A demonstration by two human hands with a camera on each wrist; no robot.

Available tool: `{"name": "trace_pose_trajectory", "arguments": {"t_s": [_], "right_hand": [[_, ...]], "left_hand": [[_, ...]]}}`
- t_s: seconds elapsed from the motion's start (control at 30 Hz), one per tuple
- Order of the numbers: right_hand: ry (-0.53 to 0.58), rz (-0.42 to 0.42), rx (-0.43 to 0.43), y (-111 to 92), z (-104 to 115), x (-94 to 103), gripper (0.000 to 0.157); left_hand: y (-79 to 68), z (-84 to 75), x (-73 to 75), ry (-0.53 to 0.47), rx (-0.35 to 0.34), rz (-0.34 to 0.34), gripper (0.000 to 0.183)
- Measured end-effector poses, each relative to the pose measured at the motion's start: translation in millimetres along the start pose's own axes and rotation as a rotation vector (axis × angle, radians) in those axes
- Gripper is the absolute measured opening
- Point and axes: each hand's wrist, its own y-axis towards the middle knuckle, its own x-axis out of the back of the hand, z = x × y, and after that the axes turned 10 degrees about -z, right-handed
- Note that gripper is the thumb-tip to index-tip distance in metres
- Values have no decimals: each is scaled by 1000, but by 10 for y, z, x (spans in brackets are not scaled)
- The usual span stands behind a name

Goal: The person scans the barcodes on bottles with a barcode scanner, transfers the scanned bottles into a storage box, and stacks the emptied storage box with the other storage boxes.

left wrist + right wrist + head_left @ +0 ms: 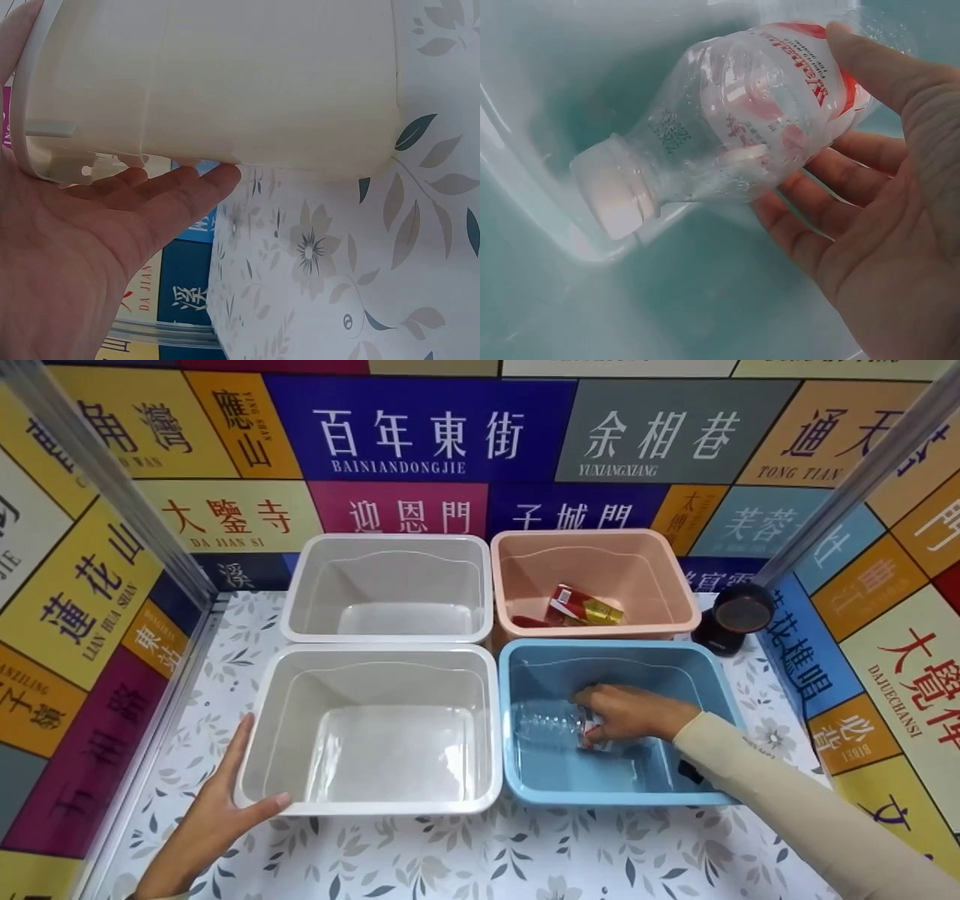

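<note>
Inside the blue bin point(622, 797), my right hand point(622, 712) grips a clear plastic bottle point(546, 721). The right wrist view shows the bottle lying on a slant, its white cap point(615, 187) toward the bin's corner. There my thumb presses the red-and-white label point(810, 67) and the fingers curl underneath. At the front left, my left hand point(214, 810) rests on the corner of a white bin point(375, 808), thumb over the front rim. Its straight fingers point(202, 195) lie along the outer wall in the left wrist view.
Behind stand another white bin point(386, 538) and a peach bin point(592, 536) holding a red-and-gold packet point(585, 606). A black cylindrical device point(733, 619) is at the right. Some black thing point(690, 771) shows beside the right sleeve in the blue bin. Printed panels point(420, 435) enclose the table.
</note>
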Motion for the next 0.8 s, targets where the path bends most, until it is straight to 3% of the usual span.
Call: {"name": "trace_pose_trajectory", "arguments": {"t_s": [0.13,0.37,0.53,0.8], "right_hand": [[41,6,4,0,17,13,52],[45,-55,77,-33,68,100,53],[25,-67,57,-84,137,188,63],[-37,-98,41,-196,238,338,67]], "left_hand": [[-5,-3,0,7,-7,-7,122],[13,26,15,2,-18,1,124],[13,14,17,0,-4,7,123],[6,6,16,10,0,12,123]]}}
